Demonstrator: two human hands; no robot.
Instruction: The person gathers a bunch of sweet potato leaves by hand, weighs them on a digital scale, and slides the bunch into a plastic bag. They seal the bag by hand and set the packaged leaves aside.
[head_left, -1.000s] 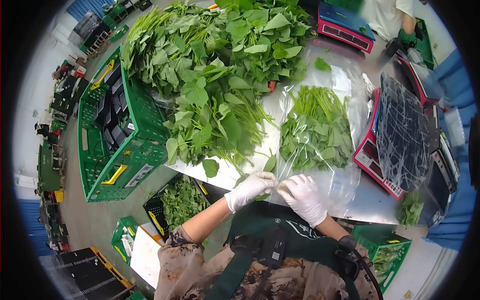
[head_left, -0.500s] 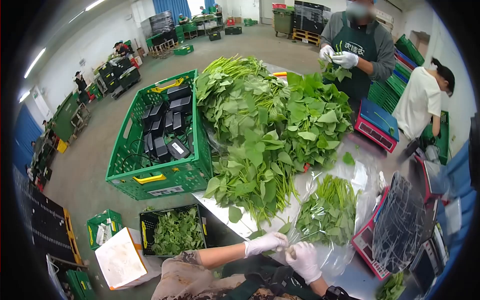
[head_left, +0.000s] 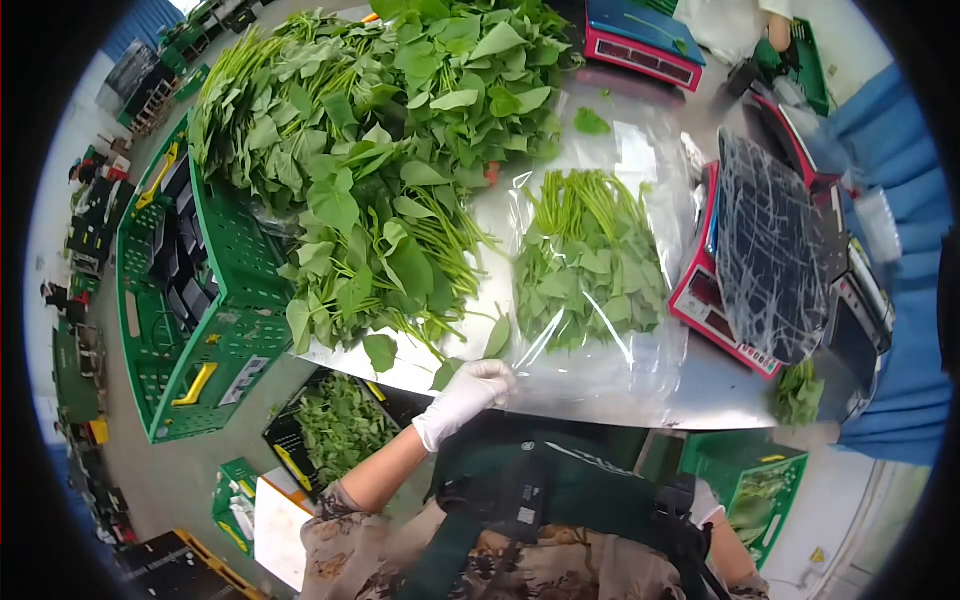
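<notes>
My left hand (head_left: 468,402), in a white glove, is closed at the near left corner of a clear plastic bag (head_left: 640,385), its fingertips pinched on the film. Inside the bag lies a bunch of leafy green stems (head_left: 590,250), stalks pointing away from me. My right hand (head_left: 706,500) is low by my right side, mostly behind a dark strap, its fingers hidden. Just beyond my left hand are loose leaves and a large heap of leafy greens (head_left: 380,250) on the metal table (head_left: 490,285).
Left of the table stands a green crate (head_left: 240,310) with black devices. A black crate of greens (head_left: 340,430) sits below. Red scales (head_left: 725,325) are at the right, one under a film-wrapped panel (head_left: 770,245). Another green crate (head_left: 780,490) stands at lower right.
My right hand has left my left hand and dropped to my right side. The view has tilted down and turned right; the co-worker's hands at the far side are out of view.
</notes>
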